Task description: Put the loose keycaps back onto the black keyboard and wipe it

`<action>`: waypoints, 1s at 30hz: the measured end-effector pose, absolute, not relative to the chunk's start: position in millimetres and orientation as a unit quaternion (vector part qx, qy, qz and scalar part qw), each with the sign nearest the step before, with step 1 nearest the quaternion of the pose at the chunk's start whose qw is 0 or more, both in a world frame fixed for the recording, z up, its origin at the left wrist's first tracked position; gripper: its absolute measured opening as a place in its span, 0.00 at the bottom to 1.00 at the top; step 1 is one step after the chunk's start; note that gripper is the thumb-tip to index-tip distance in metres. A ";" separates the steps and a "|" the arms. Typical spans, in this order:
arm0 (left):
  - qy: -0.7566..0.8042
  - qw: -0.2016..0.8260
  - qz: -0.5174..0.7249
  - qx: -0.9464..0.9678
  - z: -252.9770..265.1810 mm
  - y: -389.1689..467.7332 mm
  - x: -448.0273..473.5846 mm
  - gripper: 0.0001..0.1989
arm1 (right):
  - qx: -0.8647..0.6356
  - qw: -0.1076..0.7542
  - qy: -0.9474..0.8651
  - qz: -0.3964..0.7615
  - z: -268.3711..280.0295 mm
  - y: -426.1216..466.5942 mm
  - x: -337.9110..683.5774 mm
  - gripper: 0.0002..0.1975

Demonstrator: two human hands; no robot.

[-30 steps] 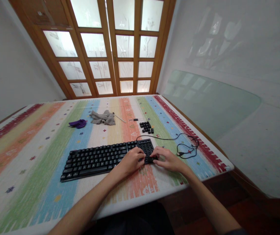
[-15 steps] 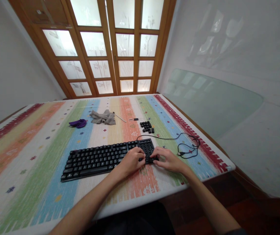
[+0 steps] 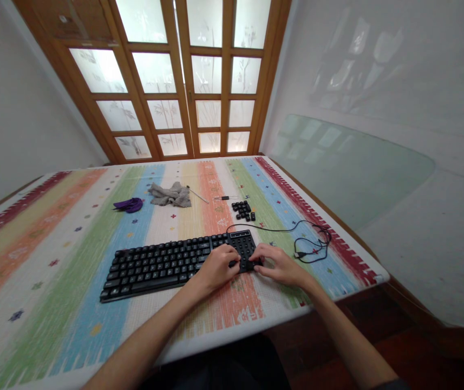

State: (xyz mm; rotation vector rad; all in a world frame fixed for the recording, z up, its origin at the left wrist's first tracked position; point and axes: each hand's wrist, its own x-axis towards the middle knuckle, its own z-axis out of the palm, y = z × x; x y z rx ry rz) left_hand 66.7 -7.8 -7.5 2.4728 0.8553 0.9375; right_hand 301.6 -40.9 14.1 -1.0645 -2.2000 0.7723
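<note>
A black keyboard [image 3: 161, 265] lies slightly slanted on the striped tablecloth, its number pad end bared of keycaps. Over the near edge of that end, my left hand [image 3: 220, 265] is closed, fingers curled and thumb low against the keyboard. My right hand [image 3: 276, 262] comes in from the right, thumb and fingers pinched at the near right corner of the number pad; what lies between the fingertips is too small to make out. Behind the number pad sits a cluster of loose black keycaps [image 3: 241, 208].
Farther back lie a small tool with a black handle [image 3: 225, 198], a thin stick-like tool [image 3: 198, 194], a grey cloth [image 3: 170, 195] and a purple strap-like bundle [image 3: 129, 205]. The keyboard's USB cable [image 3: 313, 261] coils at right, near the table's right edge.
Almost nothing differs. Both hands stay at the number pad end, and the view has shifted very slightly.
</note>
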 end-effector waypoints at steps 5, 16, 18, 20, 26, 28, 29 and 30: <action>0.307 0.174 0.318 0.880 -7.5 -7.3 67.3 0.05 | -0.400 0.282 -0.823 0.287 13.5 -40.0 301.1 0.07; 0.302 0.146 0.254 0.907 -1.1 -5.9 67.3 0.07 | -0.394 0.290 -0.823 0.288 14.4 -38.8 298.0 0.07; 0.304 0.144 0.251 0.908 -1.1 -5.7 67.5 0.07 | -0.392 0.293 -0.824 0.287 14.4 -38.2 297.7 0.07; 0.302 0.139 0.242 0.911 -0.7 -5.7 68.5 0.07 | -0.389 0.294 -0.825 0.287 14.2 -37.0 297.8 0.07; 0.288 0.121 0.205 0.928 3.1 -8.0 74.5 0.08 | -0.382 0.303 -0.826 0.283 13.6 -31.5 299.5 0.07; 0.299 0.130 0.225 0.918 3.5 -9.1 74.4 0.08 | -0.380 0.311 -0.825 0.281 14.0 -31.0 300.8 0.07; 0.304 0.139 0.240 0.912 3.3 -9.6 73.7 0.07 | -0.379 0.314 -0.824 0.281 14.4 -31.3 301.8 0.07; 0.307 0.149 0.255 0.905 2.9 -10.0 72.7 0.07 | -0.378 0.316 -0.823 0.280 14.8 -31.8 302.8 0.07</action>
